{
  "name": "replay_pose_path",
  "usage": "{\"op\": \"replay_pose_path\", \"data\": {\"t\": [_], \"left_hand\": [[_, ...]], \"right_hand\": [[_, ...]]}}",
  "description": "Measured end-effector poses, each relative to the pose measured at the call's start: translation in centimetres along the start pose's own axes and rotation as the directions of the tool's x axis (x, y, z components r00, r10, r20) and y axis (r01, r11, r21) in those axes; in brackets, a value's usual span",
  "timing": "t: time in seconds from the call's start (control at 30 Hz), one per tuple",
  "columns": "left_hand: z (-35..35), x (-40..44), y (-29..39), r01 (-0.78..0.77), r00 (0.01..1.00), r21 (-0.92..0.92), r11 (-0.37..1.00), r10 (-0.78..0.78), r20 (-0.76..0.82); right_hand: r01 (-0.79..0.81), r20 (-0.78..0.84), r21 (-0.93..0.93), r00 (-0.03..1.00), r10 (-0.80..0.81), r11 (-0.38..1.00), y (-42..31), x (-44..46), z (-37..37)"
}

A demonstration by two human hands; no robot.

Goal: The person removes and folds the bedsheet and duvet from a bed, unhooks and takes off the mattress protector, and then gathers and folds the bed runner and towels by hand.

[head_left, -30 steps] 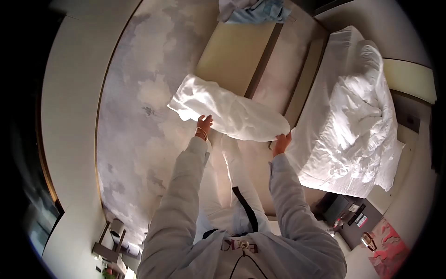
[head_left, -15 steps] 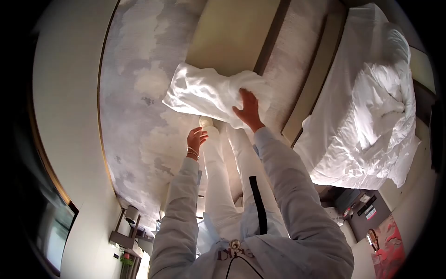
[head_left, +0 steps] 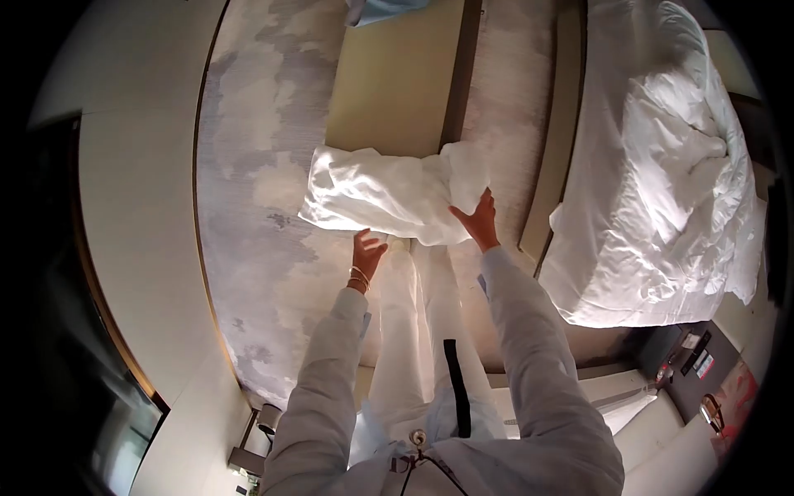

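A white pillow-like piece of bedding [head_left: 376,190] lies across the near end of a long beige bench [head_left: 397,78]. Its right end is bunched upward. Just below its lower edge is my left hand [head_left: 366,252], fingers apart and slightly curled, holding nothing. At the right end of the white piece, my right hand [head_left: 480,219] is spread, thumb and fingers apart, close to or touching the fabric. Whether its fingertips press on the cloth cannot be made out.
On the right stands a bed with a rumpled white duvet [head_left: 662,165] and a beige bed edge [head_left: 554,149]. Light blue cloth [head_left: 385,10] lies at the bench's far end. A patterned carpet [head_left: 265,165] covers the floor. A dark nightstand [head_left: 703,355] stands at the lower right.
The right end of the white piece has folded inward and now stands bunched. My right hand let go of its corner, crossed over the cloth and moved back right. My left hand dropped below its edge.
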State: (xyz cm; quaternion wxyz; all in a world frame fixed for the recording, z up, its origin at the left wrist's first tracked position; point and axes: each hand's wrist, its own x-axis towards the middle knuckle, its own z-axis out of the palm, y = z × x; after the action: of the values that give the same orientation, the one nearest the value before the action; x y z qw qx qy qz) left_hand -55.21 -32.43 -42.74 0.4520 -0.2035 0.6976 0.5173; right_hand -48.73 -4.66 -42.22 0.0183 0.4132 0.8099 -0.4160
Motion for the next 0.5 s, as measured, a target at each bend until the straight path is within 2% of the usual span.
{"op": "replay_pose_path", "data": {"t": [0.07,0.1,0.13,0.2,0.23,0.27,0.3,0.33,0.37,0.43,0.5], "left_hand": [[-1.8,1.5,-2.5,-0.299,0.947,0.187,0.936,0.315,-0.059],[-2.8,2.5,-3.3,-0.299,0.943,0.181,0.937,0.319,-0.092],[-3.7,3.4,-4.0,-0.302,0.938,0.176,0.937,0.325,-0.122],[-4.0,3.5,-4.2,-0.173,0.941,0.08,0.982,0.189,-0.28],[-4.9,4.6,-5.7,-0.174,0.91,0.222,0.959,0.243,-0.337],[-6.5,6.8,-8.6,-0.046,0.908,0.166,0.985,0.11,-0.404],[-5.6,5.9,-6.2,0.061,0.9,-0.019,0.998,-0.063,-0.432],[-4.6,4.8,-2.7,0.154,0.873,-0.206,0.966,-0.231,-0.43],[-4.4,5.4,-1.5,0.154,0.871,-0.208,0.966,-0.232,-0.432],[-3.8,7.5,-0.2,0.115,0.789,-0.418,0.901,-0.338,-0.513],[-3.7,11.4,-1.1,0.077,0.769,-0.485,0.871,-0.362,-0.527]], "right_hand": [[-0.138,0.146,-0.118,0.977,0.155,0.983,0.6,-1.3,-0.3],[-0.153,0.162,-0.13,0.971,0.173,0.98,2.1,-2.0,0.4],[-0.159,0.123,-0.056,0.979,0.165,0.986,3.9,-2.3,1.5],[-0.154,0.027,0.096,0.988,0.152,0.983,6.6,-2.0,2.9],[-0.164,0.033,0.092,0.986,0.162,0.982,7.4,-1.6,3.0],[-0.135,0.033,0.233,0.991,0.131,0.963,7.6,-1.3,2.7],[-0.102,0.028,0.372,0.995,0.098,0.923,7.8,-1.1,2.7],[-0.108,0.036,0.373,0.994,0.102,0.922,8.2,-0.9,2.9],[-0.112,0.038,0.391,0.994,0.106,0.914,8.6,-0.5,3.2],[-0.115,0.039,0.409,0.993,0.108,0.905,9.2,0.4,3.2],[-0.113,0.079,0.413,0.993,0.088,0.904,9.4,1.5,3.0]]}}
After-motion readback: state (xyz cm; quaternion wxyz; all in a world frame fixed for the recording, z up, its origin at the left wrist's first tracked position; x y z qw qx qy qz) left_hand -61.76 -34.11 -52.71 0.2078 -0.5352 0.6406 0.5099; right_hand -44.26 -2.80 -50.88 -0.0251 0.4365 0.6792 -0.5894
